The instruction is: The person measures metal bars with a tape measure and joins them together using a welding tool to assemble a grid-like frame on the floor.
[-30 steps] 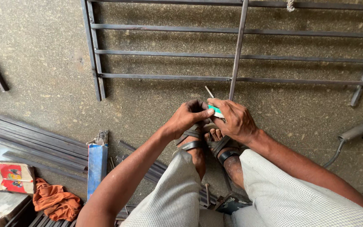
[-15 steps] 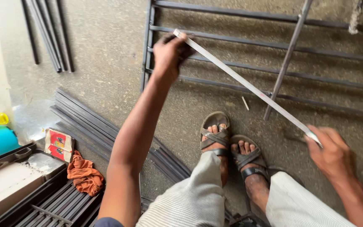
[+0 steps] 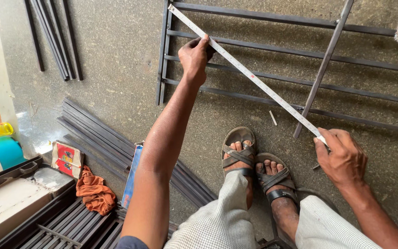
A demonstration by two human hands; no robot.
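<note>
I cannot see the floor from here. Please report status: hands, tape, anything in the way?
Left hand pinching tape measure over metal grille. Right hand gripping tape's near end. Loose bar lies under the tape.

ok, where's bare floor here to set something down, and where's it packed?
Bare concrete lies between the loose dark rods top left and the grey metal grille frame, and between the sandalled feet and the grille's lowest bar. Crowded: bottom left, with the flat bar stack, orange rag and trays. The white tape measure spans left hand to right hand.

Both hands, left (image 3: 194,55) and right (image 3: 342,157), stretch a measuring tape (image 3: 249,76) diagonally across a metal grille (image 3: 369,64).
</note>
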